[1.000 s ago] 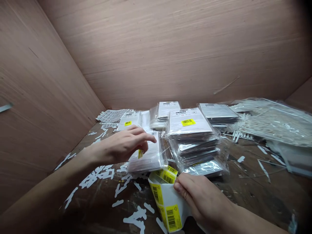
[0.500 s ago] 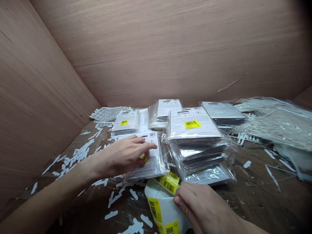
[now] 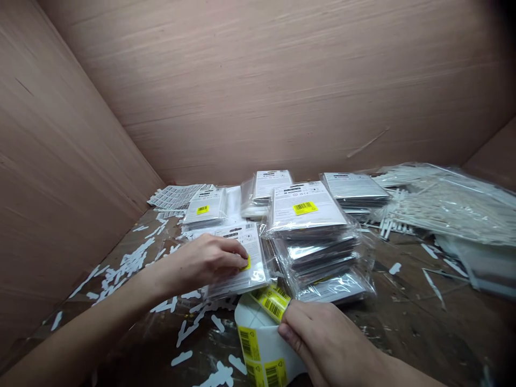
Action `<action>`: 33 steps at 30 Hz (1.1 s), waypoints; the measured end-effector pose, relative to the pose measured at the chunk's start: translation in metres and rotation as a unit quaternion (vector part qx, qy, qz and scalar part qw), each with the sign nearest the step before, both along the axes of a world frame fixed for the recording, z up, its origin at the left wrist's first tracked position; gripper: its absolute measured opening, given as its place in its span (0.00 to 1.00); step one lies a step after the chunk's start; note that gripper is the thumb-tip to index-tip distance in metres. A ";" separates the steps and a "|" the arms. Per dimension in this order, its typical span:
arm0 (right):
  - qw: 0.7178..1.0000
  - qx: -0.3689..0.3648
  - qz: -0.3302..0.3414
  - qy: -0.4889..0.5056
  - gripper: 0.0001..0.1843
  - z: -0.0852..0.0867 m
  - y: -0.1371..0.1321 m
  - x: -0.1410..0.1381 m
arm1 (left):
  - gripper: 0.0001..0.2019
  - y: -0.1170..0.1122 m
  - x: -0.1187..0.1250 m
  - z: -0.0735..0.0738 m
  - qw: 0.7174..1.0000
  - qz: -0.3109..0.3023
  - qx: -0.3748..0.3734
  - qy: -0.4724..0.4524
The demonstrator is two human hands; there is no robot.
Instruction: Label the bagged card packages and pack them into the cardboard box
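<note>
Label roll [image 3: 258, 344] is in your right hand [image 3: 318, 344], at the near side of the table. The fingers are close together and clamp its curled strip, and the yellow barcode labels [image 3: 274, 306] show just left of them. Your left hand [image 3: 203, 262] lies on a clear-bagged packet [image 3: 237, 274] with fingers together, and the fingertips [image 3: 237, 250] press on a small yellow label [image 3: 246, 263] at the right part of this packet. The packet lies flat, just far of the roll and just beside a tall stack of bagged packets [image 3: 314, 242] on the right. A bag of white plastic strips [image 3: 451, 207] lies at far right, and white backing scraps [image 3: 129, 263] are spread at left on the brown table [image 3: 407, 312], between wooden walls [image 3: 201, 91].
</note>
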State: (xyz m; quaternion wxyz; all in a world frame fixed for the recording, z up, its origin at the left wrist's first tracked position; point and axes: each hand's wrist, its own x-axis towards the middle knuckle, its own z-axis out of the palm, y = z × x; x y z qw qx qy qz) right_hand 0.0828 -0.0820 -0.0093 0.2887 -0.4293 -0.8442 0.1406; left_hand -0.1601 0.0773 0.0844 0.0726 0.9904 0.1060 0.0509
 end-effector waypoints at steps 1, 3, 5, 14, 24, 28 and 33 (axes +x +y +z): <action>1.000 0.007 -0.001 0.001 0.18 0.000 0.000 0.000 | 0.13 -0.001 -0.003 -0.003 1.000 0.001 0.008 -0.010; 1.000 0.012 -0.004 0.002 0.18 -0.001 0.000 -0.001 | 0.16 -0.003 -0.009 -0.008 0.999 0.004 0.021 -0.027; 1.000 0.012 -0.007 0.005 0.18 0.001 -0.002 -0.001 | 0.18 -0.006 -0.015 -0.014 0.999 0.019 0.021 -0.042; 0.993 -0.084 -0.059 -0.052 0.25 0.042 0.010 0.003 | 0.19 -0.019 -0.031 -0.035 0.986 0.053 -0.034 -0.154; 0.989 -0.074 0.015 -0.126 0.14 0.065 0.014 0.002 | 0.14 -0.018 -0.023 -0.006 0.974 -0.019 -0.040 -0.222; 0.985 -0.043 0.086 -0.141 0.05 0.067 0.008 0.008 | 0.09 -0.014 0.025 0.033 0.953 0.018 -0.051 -0.298; 0.976 -0.020 0.125 -0.179 0.14 0.047 0.011 0.004 | 0.15 0.012 0.146 0.078 0.969 0.101 -0.091 -0.207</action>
